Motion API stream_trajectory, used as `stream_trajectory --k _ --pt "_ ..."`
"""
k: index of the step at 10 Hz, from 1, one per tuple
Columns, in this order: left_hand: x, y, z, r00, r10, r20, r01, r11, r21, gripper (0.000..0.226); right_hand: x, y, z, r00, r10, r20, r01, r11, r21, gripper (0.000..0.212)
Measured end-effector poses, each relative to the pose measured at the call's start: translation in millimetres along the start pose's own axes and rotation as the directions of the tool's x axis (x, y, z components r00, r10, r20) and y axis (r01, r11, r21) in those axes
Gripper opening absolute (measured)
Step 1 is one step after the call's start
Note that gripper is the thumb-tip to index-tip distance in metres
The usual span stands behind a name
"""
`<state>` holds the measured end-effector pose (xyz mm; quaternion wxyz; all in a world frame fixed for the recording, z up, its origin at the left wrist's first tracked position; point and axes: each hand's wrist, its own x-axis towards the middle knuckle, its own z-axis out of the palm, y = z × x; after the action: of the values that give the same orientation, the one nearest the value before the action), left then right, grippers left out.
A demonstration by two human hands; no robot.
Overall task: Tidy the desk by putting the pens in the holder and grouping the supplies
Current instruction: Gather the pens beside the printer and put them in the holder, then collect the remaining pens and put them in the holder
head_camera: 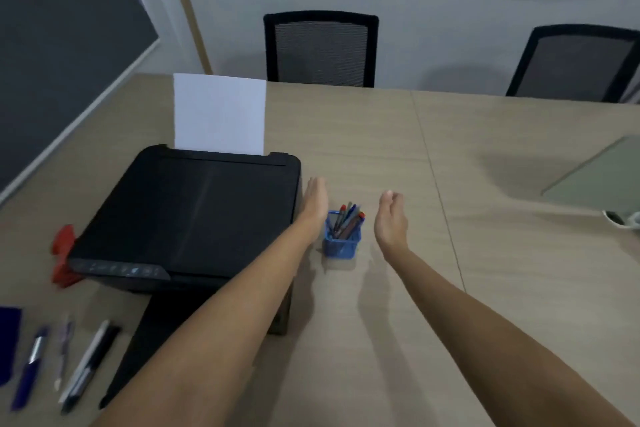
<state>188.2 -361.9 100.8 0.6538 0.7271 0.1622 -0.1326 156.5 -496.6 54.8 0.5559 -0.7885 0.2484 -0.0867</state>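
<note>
A small blue mesh pen holder (341,243) stands on the desk with several pens (348,220) sticking out of it. My left hand (314,206) is just left of the holder, fingers straight and apart from it, holding nothing. My right hand (392,220) is just right of the holder, palm turned inward, fingers slightly curled and empty. Loose pens lie at the near left: a blue pen (29,366), a thin purple pen (64,348), a white pen (85,359) and a black pen (91,371).
A black printer (187,215) with a white sheet (220,114) standing in it fills the left of the desk (381,322). A red object (64,256) sits left of it, a dark blue item (9,343) at the left edge. Two black chairs (320,48) stand behind. A grey-green board (602,177) lies right.
</note>
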Motion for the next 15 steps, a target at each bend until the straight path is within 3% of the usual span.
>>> stream_trajectory --k 1,2,3,4,6,7,8,9,10,11,12,13,14,15 --pt "-21.8 38.6 -38.7 0.988 0.153 0.002 -0.153 0.988 -0.025 0.036 -4.2 -43.4 10.4 0.989 -0.129 -0.066 0.130 0.991 0.013 0.042" --pt "-41.2 63.2 -96.5 0.973 0.231 -0.005 -0.231 0.972 -0.036 0.041 -19.5 -85.1 38.7 0.978 -0.205 -0.031 0.206 0.978 0.030 0.044" --pt "-58.3 70.1 -167.7 0.959 0.283 -0.026 -0.283 0.959 -0.017 0.025 -48.7 -118.4 81.6 0.968 -0.244 0.053 0.241 0.969 0.043 0.047" --pt "-72.4 57.1 -257.1 0.949 0.293 -0.118 -0.298 0.954 -0.024 0.040 -95.6 -143.8 138.2 0.955 -0.264 0.135 0.261 0.965 0.037 0.049" --pt "-108.4 11.9 -423.4 0.953 0.198 -0.228 -0.210 0.977 -0.027 0.042 -194.2 -172.8 248.0 0.926 -0.326 0.192 0.312 0.945 0.097 0.032" --pt "-117.6 -34.1 -495.0 0.967 0.122 -0.225 -0.109 0.991 0.072 0.038 -246.7 -166.6 299.1 0.902 -0.368 0.227 0.356 0.930 0.095 0.019" --pt "-115.7 -95.0 -536.0 0.977 -0.024 -0.212 0.061 0.984 0.169 0.024 -291.1 -141.7 338.8 0.861 -0.360 0.359 0.375 0.927 0.029 0.015" --pt "-110.2 -155.6 -545.3 0.981 -0.160 -0.109 0.184 0.947 0.262 0.023 -323.5 -105.3 365.3 0.844 -0.263 0.468 0.353 0.928 -0.116 0.014" --pt "-105.8 -203.8 -532.2 0.983 -0.182 -0.039 0.168 0.781 0.601 0.031 -345.5 -69.7 380.2 0.816 -0.025 0.577 0.306 0.866 -0.396 0.020" --pt "-108.7 -231.4 -511.0 0.978 -0.204 -0.031 0.140 0.546 0.826 0.038 -360.7 -41.7 387.3 0.752 0.187 0.632 0.341 0.710 -0.616 0.031" --pt "-111.0 -248.4 -503.9 0.981 -0.152 -0.117 0.172 0.429 0.887 0.041 -369.2 -20.6 397.2 0.731 0.252 0.634 0.419 0.567 -0.709 0.038" --pt "-107.8 -259.7 -504.4 0.990 -0.083 -0.115 0.139 0.395 0.908 0.048 -370.0 -9.5 406.5 0.756 0.258 0.602 0.421 0.512 -0.749 0.042" --pt "-101.2 -268.2 -509.5 0.986 -0.100 -0.130 0.164 0.577 0.800 0.052 -364.7 0.0 411.9 0.755 0.255 0.604 0.450 0.469 -0.760 0.040" --pt "-92.8 -265.8 -506.7 0.977 -0.063 -0.203 0.180 0.754 0.631 0.045 -364.8 2.8 408.2 0.829 0.281 0.483 0.204 0.653 -0.730 0.043"
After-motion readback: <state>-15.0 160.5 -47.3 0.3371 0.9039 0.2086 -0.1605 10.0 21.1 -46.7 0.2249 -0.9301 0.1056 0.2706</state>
